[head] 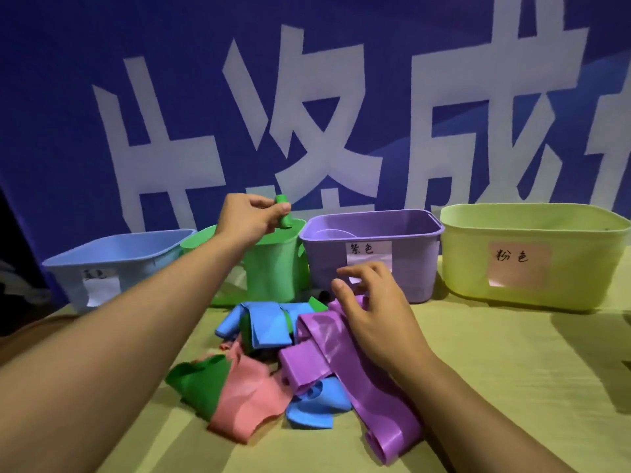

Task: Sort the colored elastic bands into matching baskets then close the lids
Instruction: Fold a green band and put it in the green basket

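Observation:
My left hand [251,218] pinches a green elastic band [283,213] and holds it over the open green basket [273,268]. My right hand [374,308] hovers with fingers spread and relaxed above a purple band [327,346] in the pile on the table. The pile holds blue bands [269,322], a pink band [249,401], another green band [201,380] and a long purple band [382,411]. A blue basket [112,264] stands at the left, a purple basket [372,250] right of the green one, and a yellow-green basket [532,254] with a pink label at the far right.
All the baskets stand open in a row along the back of the yellow table [512,387]. A blue banner [307,97] with large white characters hangs right behind them. A green lid [225,297] lies partly under the green basket.

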A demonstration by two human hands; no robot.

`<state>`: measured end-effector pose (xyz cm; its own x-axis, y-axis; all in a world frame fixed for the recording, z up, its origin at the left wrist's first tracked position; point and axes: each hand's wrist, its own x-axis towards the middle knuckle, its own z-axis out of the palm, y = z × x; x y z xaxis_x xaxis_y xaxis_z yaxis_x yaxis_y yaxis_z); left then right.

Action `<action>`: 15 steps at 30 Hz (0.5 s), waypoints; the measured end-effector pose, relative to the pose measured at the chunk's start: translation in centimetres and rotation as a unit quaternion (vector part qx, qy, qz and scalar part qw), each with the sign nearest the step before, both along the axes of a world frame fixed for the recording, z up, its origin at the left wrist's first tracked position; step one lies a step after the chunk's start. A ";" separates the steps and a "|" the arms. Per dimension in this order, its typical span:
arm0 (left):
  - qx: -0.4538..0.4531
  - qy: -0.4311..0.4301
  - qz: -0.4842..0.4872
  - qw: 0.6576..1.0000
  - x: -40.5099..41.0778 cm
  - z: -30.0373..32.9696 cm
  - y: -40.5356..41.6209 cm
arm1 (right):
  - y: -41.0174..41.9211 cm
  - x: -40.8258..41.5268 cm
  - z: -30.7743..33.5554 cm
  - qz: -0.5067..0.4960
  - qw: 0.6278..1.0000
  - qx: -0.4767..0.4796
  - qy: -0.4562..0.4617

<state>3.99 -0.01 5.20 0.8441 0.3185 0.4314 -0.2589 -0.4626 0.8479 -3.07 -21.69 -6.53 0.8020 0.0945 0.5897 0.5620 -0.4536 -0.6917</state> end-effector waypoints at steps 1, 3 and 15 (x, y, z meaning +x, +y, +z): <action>0.039 0.016 0.010 0.999 0.8 0.7 0.7 | 0.0 0.0 0.0 -0.001 1.000 -0.005 0.003; 0.108 0.059 0.016 0.992 2.3 1.6 1.8 | 0.1 0.0 -0.1 -0.005 1.000 -0.018 0.008; 0.236 0.119 0.072 0.962 5.5 -0.6 3.0 | 0.3 0.1 0.1 -0.001 0.999 -0.048 0.006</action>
<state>9.45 3.00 4.62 0.8990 0.2547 0.3563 0.0118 -0.8273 0.5617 -2.94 -21.43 -6.45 0.8096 0.1492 0.5677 0.5527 -0.5196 -0.6515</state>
